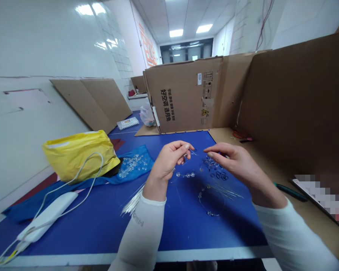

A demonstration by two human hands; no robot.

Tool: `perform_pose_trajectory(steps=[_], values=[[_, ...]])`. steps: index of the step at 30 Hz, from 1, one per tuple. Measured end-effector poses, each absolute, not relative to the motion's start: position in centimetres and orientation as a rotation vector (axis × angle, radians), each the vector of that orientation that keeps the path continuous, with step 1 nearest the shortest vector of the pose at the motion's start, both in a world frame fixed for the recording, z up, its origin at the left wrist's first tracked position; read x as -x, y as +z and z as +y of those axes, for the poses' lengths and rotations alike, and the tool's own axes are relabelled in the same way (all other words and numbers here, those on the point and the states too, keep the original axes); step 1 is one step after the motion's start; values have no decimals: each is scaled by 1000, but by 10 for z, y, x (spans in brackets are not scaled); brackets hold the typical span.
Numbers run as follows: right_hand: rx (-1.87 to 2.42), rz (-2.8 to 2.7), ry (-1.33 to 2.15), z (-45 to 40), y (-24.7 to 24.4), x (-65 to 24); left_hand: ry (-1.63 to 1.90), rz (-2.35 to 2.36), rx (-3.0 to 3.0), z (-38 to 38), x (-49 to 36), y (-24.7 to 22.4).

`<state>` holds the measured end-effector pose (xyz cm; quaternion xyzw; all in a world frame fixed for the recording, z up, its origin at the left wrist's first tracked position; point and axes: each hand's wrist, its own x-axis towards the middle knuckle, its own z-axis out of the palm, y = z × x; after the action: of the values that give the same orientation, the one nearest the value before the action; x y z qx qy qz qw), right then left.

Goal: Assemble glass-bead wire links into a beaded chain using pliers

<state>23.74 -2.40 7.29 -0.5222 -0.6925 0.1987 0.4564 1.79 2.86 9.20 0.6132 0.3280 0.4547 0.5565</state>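
My left hand [175, 156] is closed in a pinch over the middle of the blue table [175, 229]. Between its thumb and forefinger is a thin clear wire [192, 152], and a small dark ring shows at the fingertips. Just below hangs or lies a strand with clear beads [188, 175]; I cannot tell whether it joins the held wire. To the right, my right hand [228, 156] has thumb and forefinger drawn together, and whatever they hold is too small to see. Near it lie loose clear beads [211, 162], several dark rings [220, 175] and a beaded wire loop [210, 213].
Bundles of thin wires [133, 202] lie by my left forearm. Farther left are clear beads on blue cloth [147, 152], a yellow bag [81, 156] and a white power strip [49, 214] with its cord. Cardboard walls [186, 98] stand behind; a green-handled tool [290, 192] lies right.
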Motion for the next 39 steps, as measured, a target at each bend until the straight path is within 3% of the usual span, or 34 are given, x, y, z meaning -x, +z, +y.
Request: perform_pose_trajectory(steps=[11, 39], values=[[1057, -1624, 984, 21, 83, -194, 1131, 816, -1506, 34, -15, 88], [956, -1659, 1120, 25, 80, -200, 1182, 816, -1349, 38, -20, 85]])
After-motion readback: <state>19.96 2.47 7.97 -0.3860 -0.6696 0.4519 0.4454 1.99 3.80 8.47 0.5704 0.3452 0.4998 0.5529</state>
